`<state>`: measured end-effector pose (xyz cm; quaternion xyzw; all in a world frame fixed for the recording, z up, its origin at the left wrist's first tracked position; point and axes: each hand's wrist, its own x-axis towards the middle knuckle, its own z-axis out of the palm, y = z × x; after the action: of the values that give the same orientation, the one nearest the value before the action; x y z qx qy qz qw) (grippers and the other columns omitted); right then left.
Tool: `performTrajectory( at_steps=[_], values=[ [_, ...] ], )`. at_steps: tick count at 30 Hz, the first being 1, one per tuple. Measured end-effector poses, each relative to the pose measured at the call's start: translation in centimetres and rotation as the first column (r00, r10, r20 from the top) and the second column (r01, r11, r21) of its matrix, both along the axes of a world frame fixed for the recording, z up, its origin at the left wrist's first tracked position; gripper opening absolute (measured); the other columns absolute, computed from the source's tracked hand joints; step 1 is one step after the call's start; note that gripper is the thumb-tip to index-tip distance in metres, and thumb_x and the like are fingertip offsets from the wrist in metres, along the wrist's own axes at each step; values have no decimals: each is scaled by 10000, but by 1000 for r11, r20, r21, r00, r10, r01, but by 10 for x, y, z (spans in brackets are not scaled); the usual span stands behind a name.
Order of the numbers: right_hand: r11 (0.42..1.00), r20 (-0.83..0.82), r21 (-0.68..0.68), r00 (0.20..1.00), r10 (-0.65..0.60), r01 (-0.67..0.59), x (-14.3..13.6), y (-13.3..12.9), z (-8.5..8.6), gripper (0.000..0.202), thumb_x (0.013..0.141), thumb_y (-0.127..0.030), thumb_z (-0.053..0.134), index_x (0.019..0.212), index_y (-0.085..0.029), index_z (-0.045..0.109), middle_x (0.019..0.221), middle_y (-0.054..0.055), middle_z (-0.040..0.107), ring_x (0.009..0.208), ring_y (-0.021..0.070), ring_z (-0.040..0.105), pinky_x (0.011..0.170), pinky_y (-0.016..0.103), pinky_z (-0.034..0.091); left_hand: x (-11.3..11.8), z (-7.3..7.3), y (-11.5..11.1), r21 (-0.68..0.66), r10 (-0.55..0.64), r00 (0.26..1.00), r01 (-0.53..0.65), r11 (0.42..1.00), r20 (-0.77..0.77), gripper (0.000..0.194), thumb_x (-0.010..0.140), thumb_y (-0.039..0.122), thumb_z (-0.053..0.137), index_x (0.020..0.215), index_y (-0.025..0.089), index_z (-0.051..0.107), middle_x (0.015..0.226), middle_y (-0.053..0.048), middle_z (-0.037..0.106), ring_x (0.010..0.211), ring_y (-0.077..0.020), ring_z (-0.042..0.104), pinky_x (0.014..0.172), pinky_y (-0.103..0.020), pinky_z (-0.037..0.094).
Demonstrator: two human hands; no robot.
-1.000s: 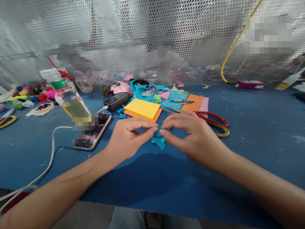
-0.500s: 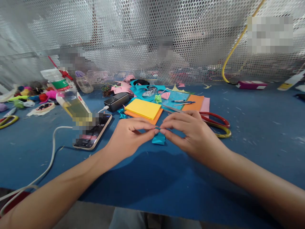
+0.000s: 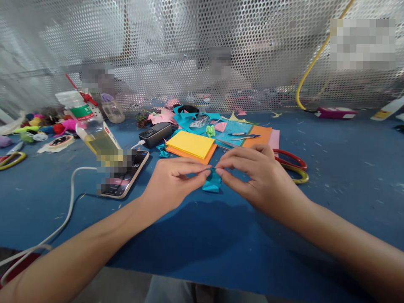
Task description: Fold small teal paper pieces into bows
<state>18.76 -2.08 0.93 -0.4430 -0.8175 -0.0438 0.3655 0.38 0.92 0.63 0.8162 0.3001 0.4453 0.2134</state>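
Note:
A small piece of folded teal paper (image 3: 211, 184) hangs between my two hands above the blue table. My left hand (image 3: 176, 181) pinches its upper left edge between thumb and forefinger. On the other side, my right hand (image 3: 252, 170) grips the upper right edge with its fingertips. Creases run across the paper's lower part. Just beyond lie a stack of yellow paper (image 3: 191, 144) and orange paper (image 3: 205, 158). Scissors with red and yellow-green handles (image 3: 298, 168) lie behind my right hand, which partly hides them.
At the left are a bottle of yellowish liquid (image 3: 97, 134), a phone (image 3: 129, 179) and a white cable (image 3: 72, 193). A black power bank (image 3: 156, 134) stands near teal scraps (image 3: 202, 118), a green folded piece (image 3: 210, 131) and blue-handled tweezers (image 3: 246, 136). Perforated metal (image 3: 176, 50) closes off the back.
My fingertips have moved slightly apart, and more of the teal paper's top shows between them. The whole view has shifted a little.

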Motion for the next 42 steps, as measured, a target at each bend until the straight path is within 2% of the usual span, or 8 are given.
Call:
performTrajectory(
  at_steps=[8,14,23,29,32,36,39,42],
  values=[
    [996,80,51,994,72,-76,-2,-2,-2,130,890,-217,462,824,-216,573,843,9,671,813,181,610,780,389,286,-1,1,1,-20,32,995,-34,999,-93,19,697,195,701,692,177,705,670,-6,707,593,-118,646,478,-162,507],
    [996,71,88,997,7,-13,-5,-5,-4,44,821,-225,548,834,-205,585,854,15,660,799,194,608,819,411,295,-1,1,-1,59,42,992,-35,998,-121,18,729,152,661,720,166,667,719,-2,701,649,-104,637,513,-153,496],
    [986,139,160,990,34,-56,-3,-2,-8,90,860,-191,503,815,-231,570,809,-5,666,742,166,613,809,405,298,-2,-5,-1,-54,36,999,-37,998,-35,111,715,217,695,762,189,599,689,27,677,612,-100,639,600,-195,549],
    [982,149,154,985,88,-111,-5,-3,-10,103,875,-191,492,816,-231,566,794,-15,661,711,157,607,803,405,281,-4,-2,-2,161,30,990,-7,987,-139,156,721,147,680,609,162,573,637,14,635,637,-106,584,611,-218,499],
    [983,146,148,985,91,-113,-4,-2,-10,84,869,-182,502,834,-231,561,803,-15,659,724,162,608,807,413,273,-4,0,-1,277,-37,989,76,958,-146,116,750,117,649,645,155,617,651,0,675,654,-110,590,656,-232,494],
    [984,127,161,990,58,-78,-2,-1,-6,80,865,-188,493,843,-228,559,803,4,658,739,181,612,785,415,275,-4,1,0,321,-80,987,122,939,-139,26,760,134,633,742,143,649,720,-35,705,691,-128,617,705,-263,516],
    [984,78,171,996,33,-46,-3,0,-4,52,839,-201,522,810,-222,560,789,6,663,738,188,619,786,409,284,-4,0,-1,260,-49,990,82,962,-131,98,754,78,598,772,154,658,745,-28,700,709,-119,613,665,-234,530],
    [989,39,146,999,-9,3,-5,-1,-5,32,806,-217,553,779,-213,569,805,12,666,731,188,619,796,408,284,-4,-1,-3,84,8,998,-3,996,-59,97,738,101,623,794,170,661,758,-14,682,697,-98,616,581,-170,528]
  ],
)
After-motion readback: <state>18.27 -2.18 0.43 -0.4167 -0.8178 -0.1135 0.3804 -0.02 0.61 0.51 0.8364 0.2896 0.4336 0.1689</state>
